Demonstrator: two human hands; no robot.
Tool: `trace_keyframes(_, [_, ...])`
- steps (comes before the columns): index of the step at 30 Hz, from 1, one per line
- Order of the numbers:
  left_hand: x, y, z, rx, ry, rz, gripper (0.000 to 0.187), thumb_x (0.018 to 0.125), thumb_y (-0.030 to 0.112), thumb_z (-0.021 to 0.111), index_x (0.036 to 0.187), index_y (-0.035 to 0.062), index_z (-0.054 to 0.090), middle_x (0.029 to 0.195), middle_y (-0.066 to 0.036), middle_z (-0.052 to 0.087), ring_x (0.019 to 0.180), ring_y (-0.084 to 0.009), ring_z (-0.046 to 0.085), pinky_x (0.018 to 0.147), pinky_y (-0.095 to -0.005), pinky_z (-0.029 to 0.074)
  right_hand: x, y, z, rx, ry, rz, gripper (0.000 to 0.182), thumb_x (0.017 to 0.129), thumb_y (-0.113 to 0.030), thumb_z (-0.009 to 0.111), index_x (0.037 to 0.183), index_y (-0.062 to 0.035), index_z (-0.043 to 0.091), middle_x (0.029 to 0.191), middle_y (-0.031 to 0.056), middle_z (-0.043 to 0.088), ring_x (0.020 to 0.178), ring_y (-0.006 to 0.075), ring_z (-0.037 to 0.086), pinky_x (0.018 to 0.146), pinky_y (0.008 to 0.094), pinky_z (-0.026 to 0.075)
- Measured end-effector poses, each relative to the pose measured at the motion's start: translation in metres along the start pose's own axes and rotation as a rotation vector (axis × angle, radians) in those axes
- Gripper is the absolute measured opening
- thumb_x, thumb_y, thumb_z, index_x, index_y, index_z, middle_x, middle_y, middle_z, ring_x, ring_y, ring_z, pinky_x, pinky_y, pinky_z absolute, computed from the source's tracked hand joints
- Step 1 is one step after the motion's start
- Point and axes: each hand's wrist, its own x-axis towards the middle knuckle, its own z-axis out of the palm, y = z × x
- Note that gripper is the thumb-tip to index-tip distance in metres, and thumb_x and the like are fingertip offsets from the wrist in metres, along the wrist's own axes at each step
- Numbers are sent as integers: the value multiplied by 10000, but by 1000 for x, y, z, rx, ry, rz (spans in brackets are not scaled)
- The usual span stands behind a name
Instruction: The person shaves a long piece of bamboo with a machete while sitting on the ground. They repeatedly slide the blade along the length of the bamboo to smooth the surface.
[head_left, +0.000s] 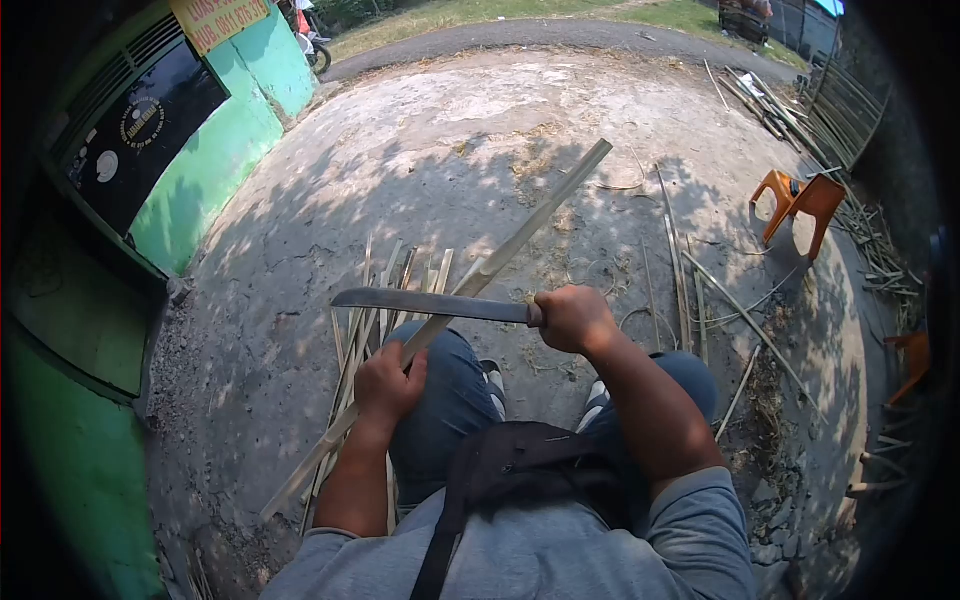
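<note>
My right hand (577, 320) is closed round the handle of a machete (430, 304), whose long blade points left. The blade lies across a split bamboo strip (535, 222), overlapping it in this view. Lower down, my left hand (390, 382) wraps round the same strip, which slants from the lower left up to the upper right over my left knee. Beside my left leg, a bundle of bamboo strips (345, 375) lies on the ground, partly hidden by my arm and leg.
Loose bamboo strips (684, 290) lie on the concrete ground (420, 205) ahead to the right. An orange plastic chair (815, 200) stands farther right, near a bamboo pile (770, 105). A green wall (205, 180) runs along the left. A black bag (530, 465) rests at my waist.
</note>
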Motion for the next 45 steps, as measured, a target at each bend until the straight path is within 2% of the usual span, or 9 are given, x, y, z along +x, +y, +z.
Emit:
trace_keyframes(2, [-2, -3, -1, -58, 11, -10, 399, 931, 440, 689, 868, 48, 651, 769, -249, 685, 759, -490, 690, 685, -576, 539, 3, 11, 1, 44, 92, -3, 190, 847, -267, 718, 969, -138, 787, 917, 209, 752, 911, 359, 749, 814, 475, 599])
trace_keyframes(6, [-3, 4, -4, -33, -19, -26, 397, 930, 441, 687, 858, 53, 643, 771, -246, 686, 760, -486, 691, 680, -580, 539, 3, 45, -12, 241, 156, 299, 174, 871, -251, 706, 1000, -167, 787, 958, 164, 765, 933, 391, 731, 824, 487, 583])
trace_keyframes(12, [2, 13, -9, 27, -53, -24, 387, 934, 440, 680, 855, 63, 638, 786, -243, 692, 778, -481, 695, 687, -579, 541, -5, 50, -6, 263, 118, 345, 195, 883, -256, 681, 1020, -156, 776, 1022, 158, 763, 975, 388, 725, 842, 501, 578])
trace_keyframes(18, [1, 8, -5, -9, -35, -28, 383, 931, 429, 676, 870, 52, 648, 810, -247, 698, 792, -484, 694, 702, -579, 540, -5, 17, 4, 92, 34, -28, 148, 895, -244, 645, 965, -157, 743, 940, 141, 758, 905, 379, 736, 790, 502, 592])
trace_keyframes(24, [-3, -1, 1, -24, 27, 22, 377, 935, 431, 685, 871, 61, 651, 760, -216, 692, 730, -465, 695, 655, -571, 541, 0, 15, 1, -2, -9, -21, 193, 942, -298, 627, 977, -163, 761, 931, 146, 756, 888, 381, 736, 789, 493, 596])
trace_keyframes(28, [-4, -1, 1, -40, 56, 28, 383, 934, 442, 689, 867, 67, 647, 747, -203, 689, 716, -460, 692, 645, -567, 537, 2, 41, -10, 200, 126, 219, 213, 952, -295, 626, 1022, -159, 775, 970, 171, 754, 953, 395, 723, 831, 490, 583])
trace_keyframes(32, [-4, 4, -3, -30, 47, 31, 382, 935, 442, 687, 870, 68, 644, 761, -211, 687, 731, -463, 689, 659, -568, 535, -7, 53, -15, 342, 139, 289, 163, 910, -265, 688, 986, -156, 782, 986, 175, 749, 962, 400, 715, 853, 503, 572])
trace_keyframes(42, [-2, 5, 1, 24, 24, 21, 390, 945, 451, 673, 874, 70, 635, 776, -210, 691, 718, -456, 689, 658, -570, 537, -8, 2, -13, 28, -115, -26, 177, 931, -255, 625, 1035, -176, 744, 1008, 134, 765, 986, 364, 740, 830, 481, 597])
trace_keyframes(45, [-3, 0, 4, -12, 37, 34, 394, 949, 452, 669, 871, 67, 636, 774, -210, 690, 716, -456, 687, 655, -570, 534, -7, -7, -15, -55, -155, -24, 168, 929, -260, 624, 999, -174, 750, 1012, 145, 761, 966, 358, 742, 825, 482, 597])
